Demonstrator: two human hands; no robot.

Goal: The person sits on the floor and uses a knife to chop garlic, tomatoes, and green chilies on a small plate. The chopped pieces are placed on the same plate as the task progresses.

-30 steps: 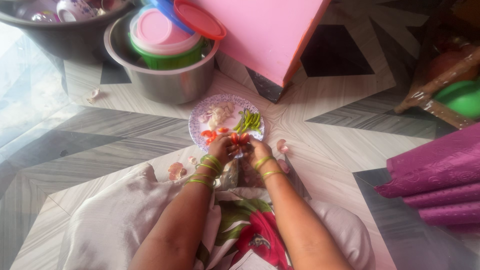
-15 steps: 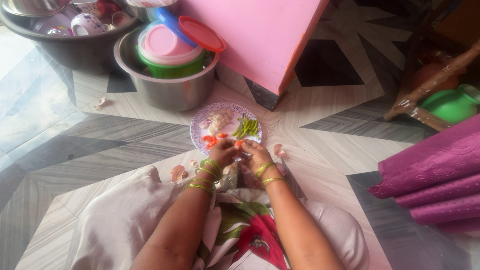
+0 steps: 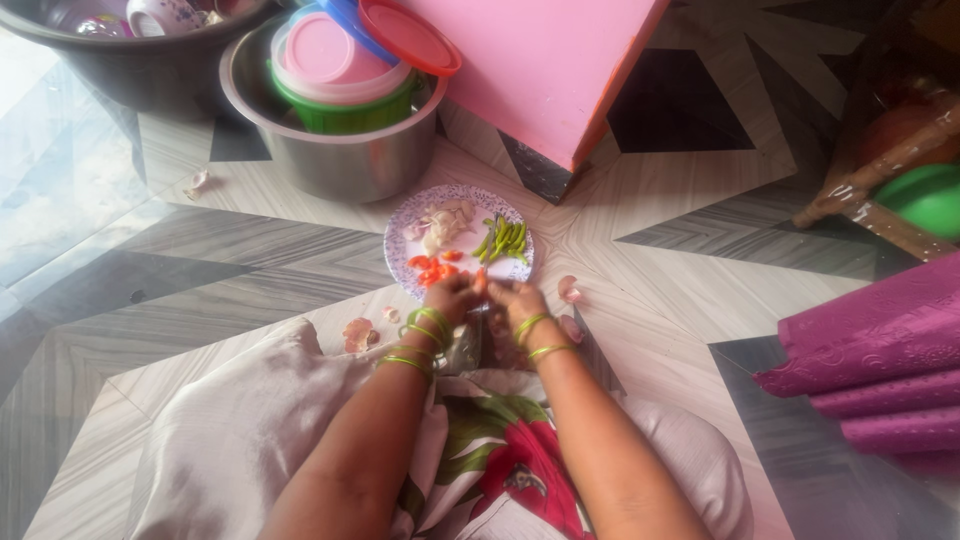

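Both hands met at the near rim of the plate (image 3: 400, 262), close together. Left hand (image 3: 455, 297) had its fingers curled and pinched on a small orange-red piece (image 3: 481, 281), which stood between the two hands. Right hand (image 3: 515, 300) touched the same piece from the other side, fingers bent and pressed together; how firmly it gripped, I could not tell. Green and yellow bangles (image 3: 420, 335) sat on both wrists.

The piece was small and orange-red, same colour as the cut bits on the plate. Its exact shape was hidden by the fingers.

The plate was round, pale with a dotted rim, and lay on the floor (image 3: 200, 300) just in front of the hands. It held three small heaps: red pieces (image 3: 432, 270) at the near side, pale slices (image 3: 442, 222) at the far left, green chillies (image 3: 503, 238) at the right.

Behind the plate stood a steel pot (image 3: 330, 160). Inside it was a green tub (image 3: 345, 112) with a pink lid (image 3: 325, 50), and a red lid (image 3: 408, 35) leaned over it. A dark basin (image 3: 120, 70) at the far left held a cup (image 3: 165, 14). A pink box (image 3: 545, 60) stood beside the pot. Some peels (image 3: 358, 333) lay on the floor near the left hand, and purple rolls (image 3: 870, 350) were well apart at the right.
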